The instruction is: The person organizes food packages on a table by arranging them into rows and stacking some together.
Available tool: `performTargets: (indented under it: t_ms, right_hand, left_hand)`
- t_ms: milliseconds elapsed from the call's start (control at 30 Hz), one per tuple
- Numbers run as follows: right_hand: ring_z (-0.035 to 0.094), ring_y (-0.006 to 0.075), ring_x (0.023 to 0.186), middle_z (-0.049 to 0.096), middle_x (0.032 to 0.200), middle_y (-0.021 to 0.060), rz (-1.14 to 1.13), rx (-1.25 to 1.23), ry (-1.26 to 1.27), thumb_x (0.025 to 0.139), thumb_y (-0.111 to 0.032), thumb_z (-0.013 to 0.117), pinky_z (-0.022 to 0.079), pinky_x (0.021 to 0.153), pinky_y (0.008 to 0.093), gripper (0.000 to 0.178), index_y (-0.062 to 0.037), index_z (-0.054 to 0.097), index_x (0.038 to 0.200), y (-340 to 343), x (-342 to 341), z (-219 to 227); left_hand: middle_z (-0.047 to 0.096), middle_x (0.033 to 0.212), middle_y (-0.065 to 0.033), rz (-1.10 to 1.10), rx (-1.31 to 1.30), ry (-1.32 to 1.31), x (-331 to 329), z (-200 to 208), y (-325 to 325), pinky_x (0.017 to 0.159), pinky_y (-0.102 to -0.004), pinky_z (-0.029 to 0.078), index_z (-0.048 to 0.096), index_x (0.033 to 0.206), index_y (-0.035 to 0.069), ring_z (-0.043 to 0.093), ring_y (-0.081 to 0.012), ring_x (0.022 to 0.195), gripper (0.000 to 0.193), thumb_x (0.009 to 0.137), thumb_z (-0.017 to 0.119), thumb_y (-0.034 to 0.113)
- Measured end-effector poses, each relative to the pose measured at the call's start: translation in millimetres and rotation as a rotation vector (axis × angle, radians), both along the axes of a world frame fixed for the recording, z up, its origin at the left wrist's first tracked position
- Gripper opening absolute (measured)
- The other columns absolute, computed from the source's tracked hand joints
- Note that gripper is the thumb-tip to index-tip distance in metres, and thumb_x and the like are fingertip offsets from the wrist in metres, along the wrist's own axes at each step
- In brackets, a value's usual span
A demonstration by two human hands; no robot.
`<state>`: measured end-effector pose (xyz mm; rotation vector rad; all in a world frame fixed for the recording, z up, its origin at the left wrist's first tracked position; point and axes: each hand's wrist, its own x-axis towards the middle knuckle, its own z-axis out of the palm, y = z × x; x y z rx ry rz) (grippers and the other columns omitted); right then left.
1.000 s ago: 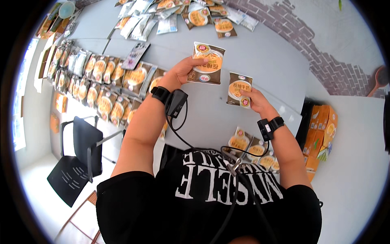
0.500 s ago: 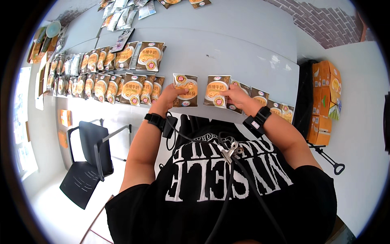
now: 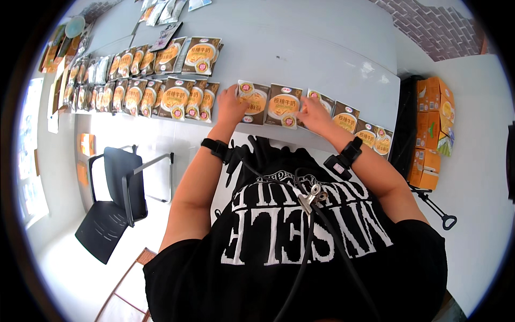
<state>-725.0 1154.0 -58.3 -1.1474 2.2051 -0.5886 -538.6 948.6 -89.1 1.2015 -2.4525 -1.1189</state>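
Note:
My left hand [image 3: 232, 106] is closed on the left edge of a brown-and-white drink-mix packet [image 3: 256, 102], its thumb over the front. This packet is turned upside down, its round badge at the top. Close to its right is a second packet [image 3: 282, 103], the right way up. My right hand [image 3: 315, 115] has bent fingers at that second packet's right edge; how firmly they grip it is hard to see. Behind my right hand, another packet [image 3: 322, 99] is partly hidden. Further packets [image 3: 346, 116] continue the row to the right.
Two rows of like packets [image 3: 176, 97] stand overlapping on the left of the grey table [image 3: 322, 53]. A phone [image 3: 166, 36] lies behind them, near silvery packets [image 3: 170, 11]. Orange cartons [image 3: 429, 129] are stacked at the right, and a black chair [image 3: 120, 188] stands lower left.
Both hands have moved up and away from my body with the two packets. The gap between the packets has narrowed, and they now sit in line with the row at the right.

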Motion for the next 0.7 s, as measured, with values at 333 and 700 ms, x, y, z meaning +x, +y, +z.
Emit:
performTargets:
  t_ms: [333, 700]
  right_hand:
    - [0.058, 0.0140, 0.071, 0.062, 0.081, 0.0067, 0.036, -0.019, -0.631, 0.084, -0.017, 0.056, 0.045, 0.066, 0.0275, 0.068, -0.0025, 0.020, 0.140, -22, 8, -11]
    - [0.056, 0.0152, 0.074, 0.059, 0.082, 0.0044, 0.176, 0.137, -0.534, 0.083, -0.013, 0.056, 0.045, 0.070, 0.0272, 0.059, -0.0109, 0.032, 0.138, -32, 18, 16]
  left_hand:
    - [0.020, 0.147, -0.0118, -0.444, -0.487, -0.194, -13, 8, 30, 0.108, -0.0529, 0.013, 0.028, 0.140, 0.013, 0.013, -0.0336, 0.137, 0.062, 0.086, 0.052, 0.033]
    - [0.021, 0.147, -0.0095, -0.522, -0.314, -0.379, -20, 9, 19, 0.106, -0.0568, 0.017, 0.029, 0.139, 0.014, 0.013, -0.0302, 0.137, 0.061, 0.086, 0.051, 0.036]
